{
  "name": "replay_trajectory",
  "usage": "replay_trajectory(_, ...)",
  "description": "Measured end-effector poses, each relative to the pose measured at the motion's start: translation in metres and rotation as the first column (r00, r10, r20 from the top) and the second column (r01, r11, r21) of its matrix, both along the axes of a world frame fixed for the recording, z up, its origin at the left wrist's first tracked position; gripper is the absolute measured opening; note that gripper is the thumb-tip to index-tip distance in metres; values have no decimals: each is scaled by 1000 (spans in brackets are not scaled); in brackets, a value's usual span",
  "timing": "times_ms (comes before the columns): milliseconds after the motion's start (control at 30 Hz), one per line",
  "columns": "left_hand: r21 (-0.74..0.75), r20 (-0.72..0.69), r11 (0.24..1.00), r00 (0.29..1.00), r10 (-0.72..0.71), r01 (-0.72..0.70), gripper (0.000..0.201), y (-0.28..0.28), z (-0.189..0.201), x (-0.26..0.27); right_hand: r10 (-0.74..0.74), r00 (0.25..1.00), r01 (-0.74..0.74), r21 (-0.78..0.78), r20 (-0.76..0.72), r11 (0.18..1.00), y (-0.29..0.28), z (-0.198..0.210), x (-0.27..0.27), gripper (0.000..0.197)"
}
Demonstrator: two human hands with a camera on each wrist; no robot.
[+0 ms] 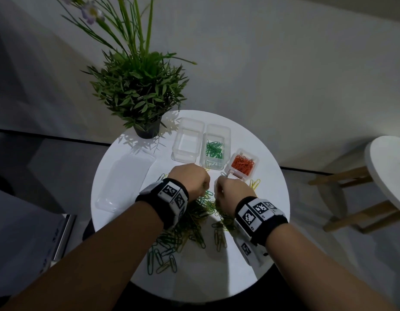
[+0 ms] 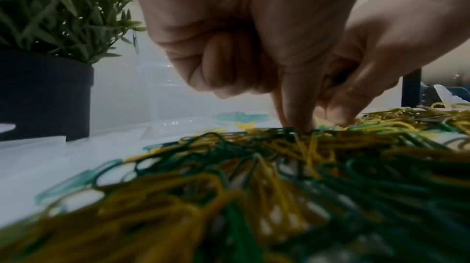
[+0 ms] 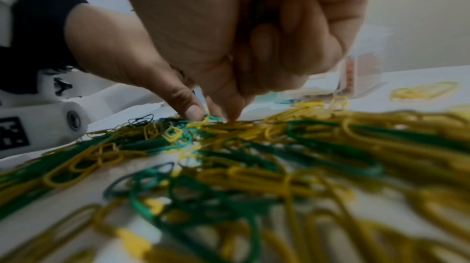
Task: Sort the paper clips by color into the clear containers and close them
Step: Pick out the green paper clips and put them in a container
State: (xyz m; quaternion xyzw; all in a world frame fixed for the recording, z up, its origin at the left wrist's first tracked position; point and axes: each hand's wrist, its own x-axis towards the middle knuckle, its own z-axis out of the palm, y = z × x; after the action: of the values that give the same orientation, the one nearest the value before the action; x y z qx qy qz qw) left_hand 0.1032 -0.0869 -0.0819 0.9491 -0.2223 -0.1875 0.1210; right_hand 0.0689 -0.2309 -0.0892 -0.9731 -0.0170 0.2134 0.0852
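Touching clip pile (image 1: 194, 223) w/ fingertips: left hand (image 1: 190, 179), right hand (image 1: 234, 190).

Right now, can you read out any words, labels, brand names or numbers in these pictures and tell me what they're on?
No readable words, brands or numbers.
Left wristband: black-and-white square code markers only, no letters.
Right wristband: the same kind of markers; tiny marks at their corners are too small to read.
Clear containers: no labels visible.

Round white table (image 1: 250, 254). Directly under our fingertips: loose pile of green and yellow paper clips (image 1: 194, 223). Beyond them three clear containers (image 1: 187, 140), to their left a clear lid (image 1: 125, 180) and potted plant (image 1: 140, 90).
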Motion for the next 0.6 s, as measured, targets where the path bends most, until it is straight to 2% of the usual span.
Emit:
replay_trajectory(67,52,51,998,998,-40,37,16,-5,1,0,-57,996,53,50,66,997,-6,2,-2,9)
replay_trajectory(133,90,83,994,994,-75,68,21,-8,1,-2,-70,996,66,68,64,996,-10,6,-2,16)
replay_trajectory(233,28,75,999,996,-47,45,22,-3,1,-2,-33,998,30,51,59,998,-9,8,3,16)
replay_trajectory(333,-176,-75,977,992,105,-117,14,12,-2,0,-55,994,49,76,91,996,-8,5,5,12)
replay_trajectory(433,-411,-249,853,939,236,-323,13,23,-9,-2,-109,990,105,38,92,994,-6,0,5,22)
replay_trajectory(500,-473,-324,789,910,257,-391,11,26,-12,-4,-118,992,118,0,39,993,-2,-2,3,29)
replay_trajectory(600,-473,-377,783,896,235,-404,7,28,-13,-4,-81,996,81,10,22,997,1,-2,0,33)
